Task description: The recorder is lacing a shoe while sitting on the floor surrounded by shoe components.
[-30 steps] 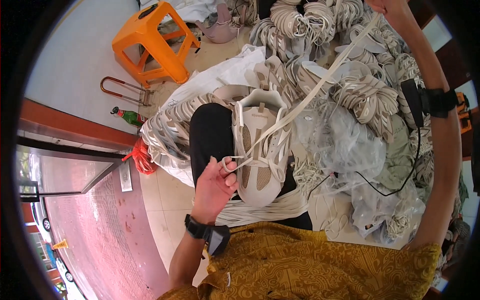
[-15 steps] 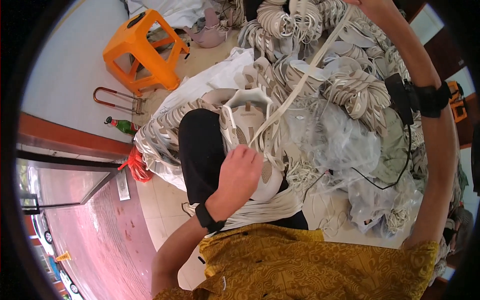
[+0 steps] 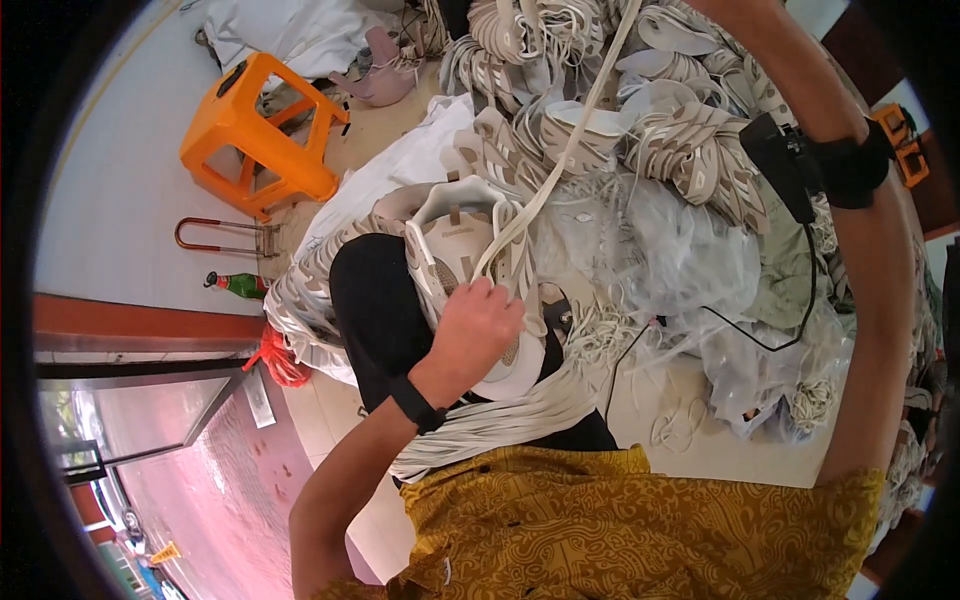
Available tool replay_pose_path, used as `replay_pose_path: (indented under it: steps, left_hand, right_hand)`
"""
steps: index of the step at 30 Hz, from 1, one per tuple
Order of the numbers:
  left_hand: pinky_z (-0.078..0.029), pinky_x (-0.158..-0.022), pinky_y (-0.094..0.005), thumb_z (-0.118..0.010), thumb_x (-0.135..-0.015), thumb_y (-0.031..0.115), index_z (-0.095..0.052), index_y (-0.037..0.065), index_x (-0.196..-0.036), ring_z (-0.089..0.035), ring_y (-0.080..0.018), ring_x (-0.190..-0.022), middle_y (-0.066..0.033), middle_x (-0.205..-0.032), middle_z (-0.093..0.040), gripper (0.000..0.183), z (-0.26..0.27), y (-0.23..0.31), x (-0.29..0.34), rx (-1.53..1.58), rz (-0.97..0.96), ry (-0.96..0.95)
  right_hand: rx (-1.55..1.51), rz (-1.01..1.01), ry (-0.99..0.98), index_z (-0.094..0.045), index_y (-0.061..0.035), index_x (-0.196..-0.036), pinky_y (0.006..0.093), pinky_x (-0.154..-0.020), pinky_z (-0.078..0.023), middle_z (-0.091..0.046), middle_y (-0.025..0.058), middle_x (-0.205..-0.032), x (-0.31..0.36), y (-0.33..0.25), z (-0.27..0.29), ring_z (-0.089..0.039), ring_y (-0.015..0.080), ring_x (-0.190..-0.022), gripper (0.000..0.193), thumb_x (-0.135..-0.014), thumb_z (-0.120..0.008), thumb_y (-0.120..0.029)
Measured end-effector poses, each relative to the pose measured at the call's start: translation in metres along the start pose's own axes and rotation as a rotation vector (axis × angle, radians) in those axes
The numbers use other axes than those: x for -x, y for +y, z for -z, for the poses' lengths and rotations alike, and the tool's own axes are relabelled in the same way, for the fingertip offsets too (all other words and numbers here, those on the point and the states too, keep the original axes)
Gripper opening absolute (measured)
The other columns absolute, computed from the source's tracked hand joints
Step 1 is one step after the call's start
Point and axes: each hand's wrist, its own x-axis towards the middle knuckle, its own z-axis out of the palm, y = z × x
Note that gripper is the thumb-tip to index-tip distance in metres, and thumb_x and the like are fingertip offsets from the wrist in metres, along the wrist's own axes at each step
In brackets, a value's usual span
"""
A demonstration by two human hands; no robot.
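A beige and white sneaker [image 3: 518,372] rests upright on my lap, its toe toward me. My left hand [image 3: 475,325] is closed over its lacing area, fingers curled at the spot where a pale flat shoelace [image 3: 562,165] comes out; the fingertips are partly hidden. From there the shoelace runs stretched up and to the right, past the top edge. My right arm reaches far out, and only part of my right hand [image 3: 722,6] shows at that edge, by the lace's line; its fingers are cut off. A bundle of pale laces [image 3: 500,428] lies across my lap.
Stacked shoe uppers [image 3: 690,160] fill the far side and right. Clear plastic bags [image 3: 690,250] and tangled laces [image 3: 598,340] lie right of my knee. Leftward stand an orange stool [image 3: 262,130], a green bottle [image 3: 240,285] and a red bag [image 3: 282,357]. A black cable [image 3: 740,346] hangs by my right arm.
My right hand has moved farther up and left, mostly out of view, and the shoelace stands steeper. The view has shifted a little; my left hand stays at the sneaker's lacing.
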Motion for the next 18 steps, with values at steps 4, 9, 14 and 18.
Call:
replay_pose_path:
  steps: [4, 9, 14, 18]
  left_hand:
    - [-0.040, -0.062, -0.0332, -0.060, -0.060, 0.012, -0.053, 0.006, -0.068, -0.047, -0.0230, -0.072, -0.0066, -0.069, -0.045, 0.012, -0.002, 0.002, -0.006, 0.030, -0.099, -0.013]
    - [-0.041, -0.064, -0.0331, -0.058, -0.059, 0.009, -0.053, 0.005, -0.068, -0.047, -0.0236, -0.073, -0.0074, -0.070, -0.045, 0.011, 0.003, -0.009, -0.013, 0.152, -0.143, -0.068]
    - [-0.041, -0.064, -0.0331, -0.057, -0.061, 0.009, -0.052, 0.006, -0.067, -0.046, -0.0232, -0.072, -0.0070, -0.069, -0.044, 0.008, 0.000, -0.008, -0.021, 0.145, -0.253, -0.118]
    - [-0.043, -0.063, -0.0357, -0.057, -0.067, 0.013, -0.055, 0.004, -0.069, -0.054, -0.0292, -0.069, -0.0116, -0.066, -0.055, 0.010, 0.016, -0.014, -0.031, 0.488, 0.142, -0.286]
  right_hand:
    - [0.048, 0.074, 0.003, -0.061, 0.0016, -0.065, 0.0216, -0.035, -0.027, -0.043, 0.0009, -0.046, 0.004, 0.006, -0.005, -0.037, 0.0063, -0.037, 0.009, -0.071, -0.058, -0.004]
    - [0.113, 0.153, 0.004, -0.061, 0.0015, -0.064, 0.0216, -0.035, -0.027, -0.044, 0.0011, -0.047, 0.013, 0.015, -0.013, -0.038, 0.0065, -0.037, 0.009, -0.071, -0.058, -0.004]
    - [0.174, 0.249, 0.003, -0.060, 0.0014, -0.064, 0.0216, -0.035, -0.028, -0.045, 0.0012, -0.047, 0.017, 0.021, -0.022, -0.038, 0.0067, -0.037, 0.009, -0.071, -0.058, -0.004]
    - [0.227, 0.310, -0.006, -0.060, 0.0013, -0.064, 0.0216, -0.036, -0.028, -0.045, 0.0013, -0.047, 0.021, 0.027, -0.030, -0.039, 0.0068, -0.037, 0.009, -0.071, -0.058, -0.004]
